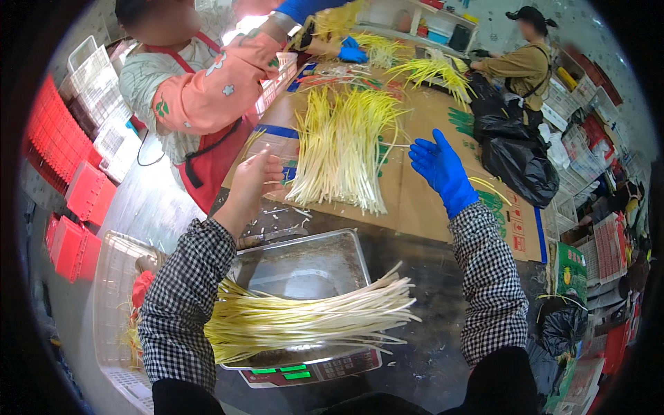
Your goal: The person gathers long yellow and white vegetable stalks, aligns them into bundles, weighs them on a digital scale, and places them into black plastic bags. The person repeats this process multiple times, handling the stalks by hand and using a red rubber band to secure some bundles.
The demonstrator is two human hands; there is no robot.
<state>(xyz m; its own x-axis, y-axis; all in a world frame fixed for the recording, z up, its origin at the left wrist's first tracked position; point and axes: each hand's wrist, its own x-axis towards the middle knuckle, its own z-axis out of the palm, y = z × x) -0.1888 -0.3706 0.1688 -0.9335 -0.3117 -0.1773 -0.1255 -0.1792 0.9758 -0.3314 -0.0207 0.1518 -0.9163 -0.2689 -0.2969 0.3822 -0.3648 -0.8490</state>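
Observation:
My bare left hand (255, 175) is held over the near left edge of a cardboard sheet (420, 207), fingers apart and holding nothing. On the other side, my right hand (442, 168) in a blue glove is also open. Between them lies a wide pile of yellow garlic chives (345, 150), pale stem ends towards me. Closer to me, a bundle of the same chives (316, 321) lies crosswise on the steel pan (311, 267) of a digital scale (316, 368) with lit green displays. My left sleeve hides the bundle's leafy end.
A knife (272, 236) lies behind the scale pan. At left stands a person in a red apron (218, 155); another person (526, 67) works at far right. A plastic crate (116, 311) stands left of the scale. Black plastic bags (516, 161) lie at the cardboard's right edge.

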